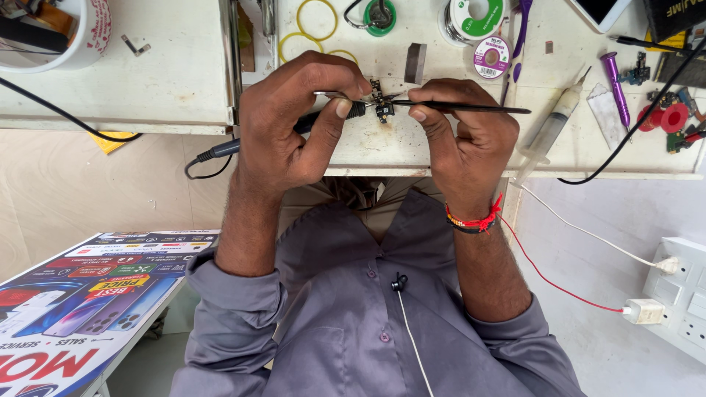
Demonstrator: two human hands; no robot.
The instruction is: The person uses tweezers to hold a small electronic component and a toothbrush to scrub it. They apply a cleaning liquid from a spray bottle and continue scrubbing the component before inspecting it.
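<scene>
While left hand [294, 129] grips soldering iron [331, 117], right hand [463, 136] pinches tweezers [471, 109]; both tips meet on small circuit board [381, 103] near desk [176, 81] front edge. Joint work mid-way; solder spools [478, 18] untouched at back edge.

A small electronics repair bench, most likely in a phone repair shop.

The worn white worktable [382, 151] was crowded with repair gear: spools of solder wire [476, 16], a purple screwdriver [615, 79], a syringe [551, 126], tweezers [471, 109], yellow rings [316, 20] and loose small parts at the right edge. A tiny circuit board [382, 105] sat at the bench's front under a corded soldering iron [294, 126]. A white phone [599, 11] lay at the top. A wall socket strip [680, 294] with plugged-in chargers was at the right, and a printed poster [81, 309] picturing phones leaned at lower left.
</scene>
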